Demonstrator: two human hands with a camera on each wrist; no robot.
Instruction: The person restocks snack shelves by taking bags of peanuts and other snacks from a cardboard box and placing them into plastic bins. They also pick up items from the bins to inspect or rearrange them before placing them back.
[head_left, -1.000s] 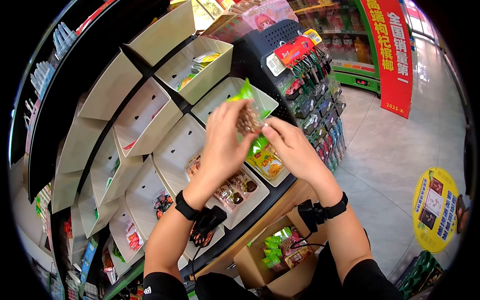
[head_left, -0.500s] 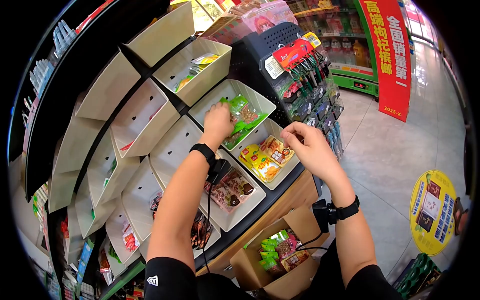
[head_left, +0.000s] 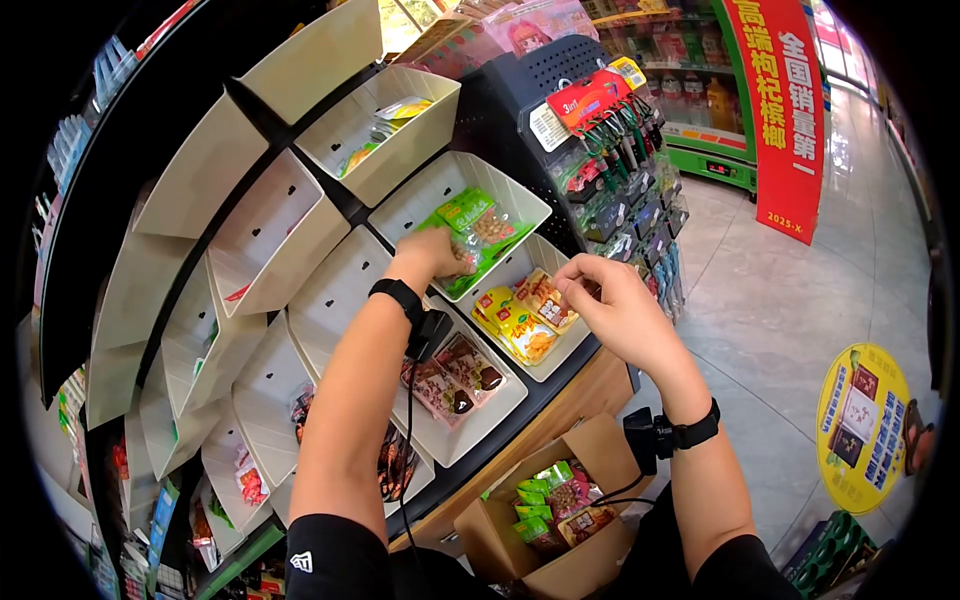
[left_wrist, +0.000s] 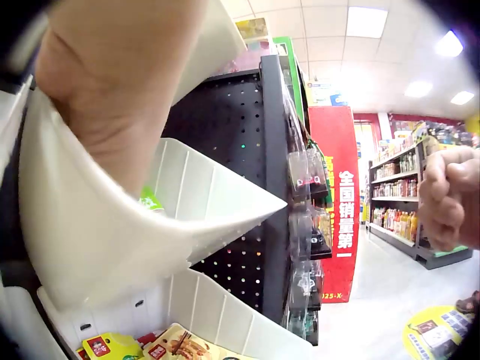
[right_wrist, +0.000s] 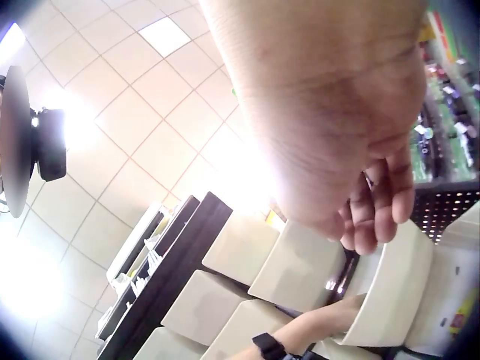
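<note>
In the head view my left hand (head_left: 432, 252) reaches into a pale bin (head_left: 525, 190). Its curled fingers hold the near left edge of a green snack bag (head_left: 490, 222), whose clear window shows brown nut-like pieces. Another green bag lies partly under it. The left wrist view has the bin wall (left_wrist: 97, 232) covering those fingers. My right hand (head_left: 618, 300) hovers by the neighbouring bin of yellow snack packets (head_left: 515, 325). Its fingers are loosely bent and hold nothing; the right wrist view shows the same fingers (right_wrist: 364, 225) with nothing in them.
A cardboard box (head_left: 490, 535) with green bags and other packets stands below the shelf. Bins with dark-and-pink packets (head_left: 460, 375) and other snacks lie to the left. A pegboard rack (head_left: 610, 170) of hanging goods rises at the right, beside a red banner (head_left: 785, 130).
The nut-filled green bag went from between both hands down into the bin with my left hand. That hand then slid slightly towards me along the bag. My right hand drew away from it.
</note>
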